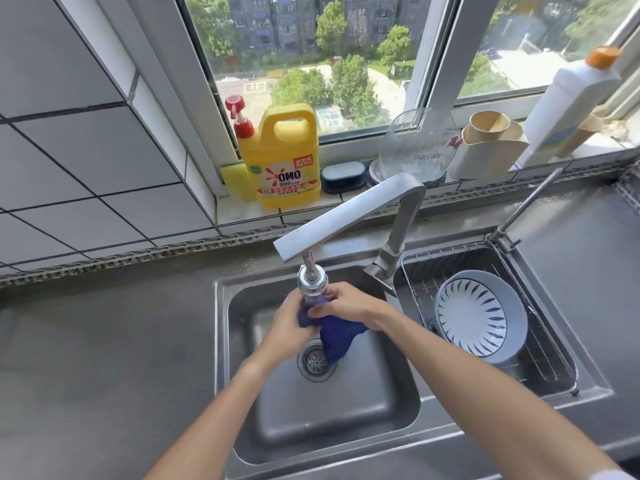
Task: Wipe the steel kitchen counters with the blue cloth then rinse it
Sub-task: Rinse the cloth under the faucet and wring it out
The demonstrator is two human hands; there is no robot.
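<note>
The blue cloth (335, 337) is bunched between both hands directly under the faucet's spray head (312, 282), over the left steel sink basin (346, 410). My left hand (289, 323) grips the cloth's left side. My right hand (346, 301) pinches its top, close to the spray head. A loose corner of the cloth hangs down toward the round drain strainer (313, 362). The steel counter (104, 358) stretches to the left of the sink. Whether water is running cannot be told.
A blue patterned bowl (481, 315) sits in a wire rack (540, 358) in the right basin. On the windowsill stand a yellow detergent jug (282, 157), a yellow sponge (235, 181), a glass jar (419, 143), a beige holder (488, 147) and a white bottle (568, 102).
</note>
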